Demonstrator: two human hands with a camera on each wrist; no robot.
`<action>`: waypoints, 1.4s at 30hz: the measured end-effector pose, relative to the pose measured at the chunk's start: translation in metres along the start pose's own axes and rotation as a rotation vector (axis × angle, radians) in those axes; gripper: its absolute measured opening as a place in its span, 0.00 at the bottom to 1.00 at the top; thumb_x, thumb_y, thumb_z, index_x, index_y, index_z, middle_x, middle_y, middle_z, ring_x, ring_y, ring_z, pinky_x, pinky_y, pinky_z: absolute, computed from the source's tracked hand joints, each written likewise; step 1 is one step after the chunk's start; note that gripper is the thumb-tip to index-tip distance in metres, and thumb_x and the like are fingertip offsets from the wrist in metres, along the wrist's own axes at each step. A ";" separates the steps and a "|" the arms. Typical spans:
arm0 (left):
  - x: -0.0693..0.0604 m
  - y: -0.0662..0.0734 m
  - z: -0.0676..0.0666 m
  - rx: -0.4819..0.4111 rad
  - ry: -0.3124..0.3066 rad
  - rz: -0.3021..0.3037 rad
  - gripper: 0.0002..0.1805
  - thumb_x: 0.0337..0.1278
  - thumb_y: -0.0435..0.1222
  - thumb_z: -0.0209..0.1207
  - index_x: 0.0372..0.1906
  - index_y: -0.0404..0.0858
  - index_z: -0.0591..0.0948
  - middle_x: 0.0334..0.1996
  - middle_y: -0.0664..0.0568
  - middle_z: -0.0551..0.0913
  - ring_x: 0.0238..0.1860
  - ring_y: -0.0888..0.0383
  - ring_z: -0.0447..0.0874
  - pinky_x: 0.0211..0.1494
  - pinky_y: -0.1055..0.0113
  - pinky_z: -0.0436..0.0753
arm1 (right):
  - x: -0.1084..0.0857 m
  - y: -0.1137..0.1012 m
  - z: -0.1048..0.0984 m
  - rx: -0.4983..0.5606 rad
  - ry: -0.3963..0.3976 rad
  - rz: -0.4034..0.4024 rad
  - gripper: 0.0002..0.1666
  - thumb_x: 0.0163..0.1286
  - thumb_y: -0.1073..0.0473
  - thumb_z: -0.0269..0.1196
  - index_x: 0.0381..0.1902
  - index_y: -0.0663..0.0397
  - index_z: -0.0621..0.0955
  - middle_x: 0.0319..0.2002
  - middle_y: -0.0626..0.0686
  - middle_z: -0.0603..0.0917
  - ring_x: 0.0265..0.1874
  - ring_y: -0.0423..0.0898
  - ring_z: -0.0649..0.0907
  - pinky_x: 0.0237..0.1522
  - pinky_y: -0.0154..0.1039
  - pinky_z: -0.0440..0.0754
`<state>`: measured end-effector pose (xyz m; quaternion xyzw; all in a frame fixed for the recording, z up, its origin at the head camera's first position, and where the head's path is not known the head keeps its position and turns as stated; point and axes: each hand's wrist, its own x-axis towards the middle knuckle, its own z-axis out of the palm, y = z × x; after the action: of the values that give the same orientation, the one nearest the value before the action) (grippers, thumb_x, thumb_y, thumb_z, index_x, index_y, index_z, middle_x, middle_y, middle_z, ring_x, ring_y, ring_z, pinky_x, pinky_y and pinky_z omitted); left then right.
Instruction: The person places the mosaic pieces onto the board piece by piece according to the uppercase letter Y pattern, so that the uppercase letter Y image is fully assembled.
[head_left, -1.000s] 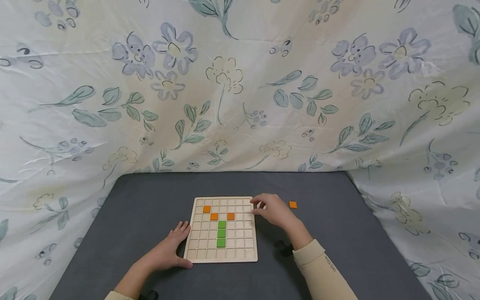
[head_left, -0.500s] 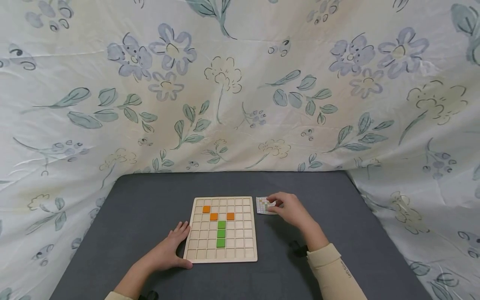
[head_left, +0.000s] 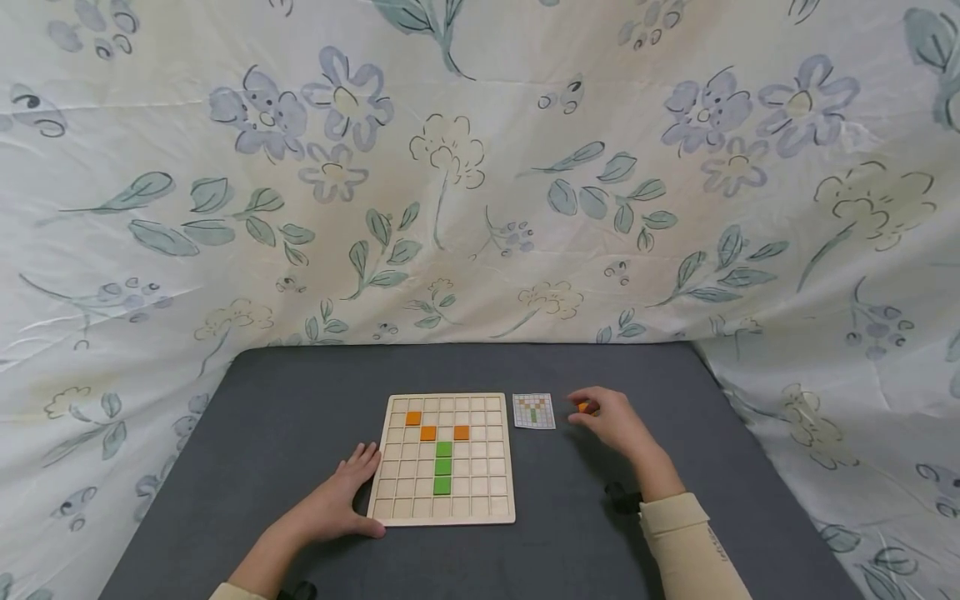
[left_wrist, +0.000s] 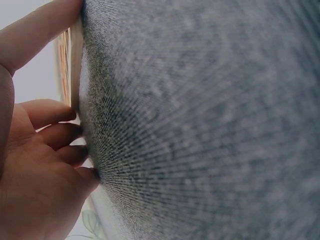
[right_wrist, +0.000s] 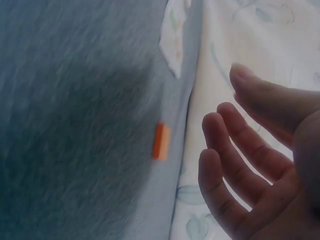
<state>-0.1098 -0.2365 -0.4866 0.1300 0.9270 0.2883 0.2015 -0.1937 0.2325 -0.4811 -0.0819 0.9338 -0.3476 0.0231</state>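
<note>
A square wooden grid board [head_left: 491, 487] lies on the dark table, with orange and green square tiles in some of its cells. My left hand [head_left: 339, 500] rests along the board's left edge, thumb at the near corner and fingers extended farther up. In the left wrist view, the thumb and index fingertip touch the board's side [left_wrist: 76, 65]. Off to the right, my right hand [head_left: 617, 423] hovers over a loose orange tile [head_left: 582, 407], partly hidden by the fingers. The right wrist view shows that orange tile [right_wrist: 160, 142] lying on the table, apart from the loosely bent fingers.
Between the board and my right hand lies a small printed card [head_left: 533, 412] with a coloured grid pattern. A flowered cloth [head_left: 480, 208] hangs behind the dark table [head_left: 337, 375] and along its sides.
My right hand has moved right, away from the board's upper right corner, past the card and over to the loose orange tile. The card has come into view. My left hand stays put.
</note>
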 end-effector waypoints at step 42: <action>0.005 -0.004 -0.002 -0.011 -0.016 0.008 0.68 0.33 0.52 0.81 0.79 0.32 0.56 0.81 0.39 0.49 0.82 0.38 0.37 0.79 0.36 0.45 | 0.023 0.003 0.007 -0.152 -0.032 0.050 0.15 0.67 0.56 0.70 0.50 0.56 0.88 0.48 0.58 0.85 0.45 0.54 0.84 0.44 0.51 0.85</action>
<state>-0.1162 -0.2391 -0.4888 0.1347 0.9233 0.2933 0.2084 -0.2159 0.2268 -0.4881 -0.0658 0.9587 -0.2737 0.0406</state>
